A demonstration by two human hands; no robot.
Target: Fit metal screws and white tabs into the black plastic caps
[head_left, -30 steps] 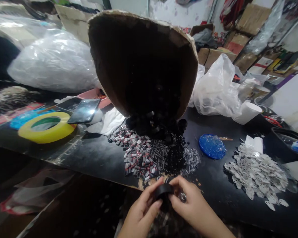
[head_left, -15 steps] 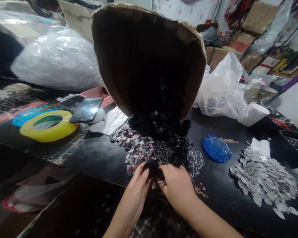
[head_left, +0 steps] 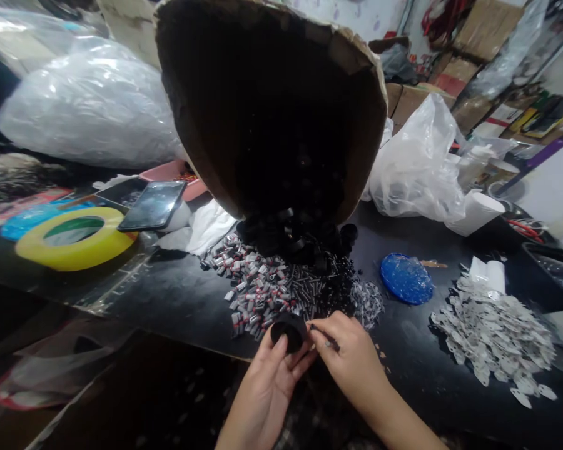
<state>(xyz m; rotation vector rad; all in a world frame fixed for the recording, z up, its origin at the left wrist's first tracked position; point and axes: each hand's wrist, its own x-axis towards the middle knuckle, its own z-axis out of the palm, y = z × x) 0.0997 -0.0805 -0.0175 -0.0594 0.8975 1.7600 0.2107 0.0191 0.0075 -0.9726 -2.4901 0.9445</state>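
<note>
My left hand point(head_left: 267, 390) is closed around a black round cap-like part point(head_left: 296, 325), its hollow side turned partly toward me. Beside it, my right hand point(head_left: 356, 359) pinches a small dark pin-like piece point(head_left: 327, 338), close to the cap's right edge. Whether that piece touches the cap I cannot tell. Just beyond the hands lie a heap of small grey sleeves with red bits point(head_left: 258, 284), a pile of dark screws point(head_left: 307, 292) and a pile of small silvery pieces point(head_left: 366, 303). More black round parts point(head_left: 291, 234) spill from the mouth of a large tilted carton point(head_left: 380, 94).
Flat grey metal plates point(head_left: 497, 331) are heaped at the right, near a blue lid point(head_left: 406, 279). A yellow tape roll point(head_left: 32, 247) and a phone point(head_left: 152, 206) lie at the left. Plastic bags point(head_left: 413, 165) stand behind. The table's front edge runs below my hands.
My right hand has drawn slightly right, off the black cap, and the small piece in its fingers now shows. My left hand has turned the cap's hollow side more toward me. The view shifted slightly.
</note>
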